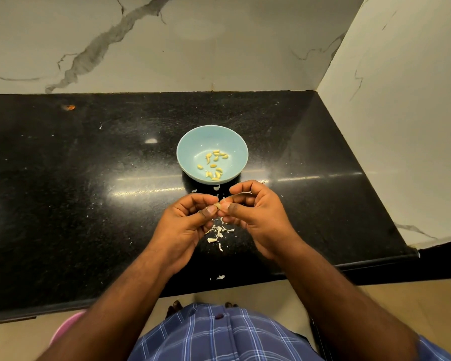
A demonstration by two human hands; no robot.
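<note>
A small garlic clove (217, 205) is pinched between both my hands above the black counter. My left hand (190, 220) holds it with thumb and curled fingers from the left. My right hand (253, 212) pinches it from the right, thumb on top. Just beyond the hands stands a light blue bowl (193, 142) with several peeled yellowish cloves (214, 165) in its bottom. Under the hands lies a scatter of white garlic skins (218, 234).
The black granite counter (89, 178) meets a marble wall (167, 48) at the back and another on the right (401, 126). A skin scrap (220, 277) lies near the front edge. An orange speck (69, 107) sits far left.
</note>
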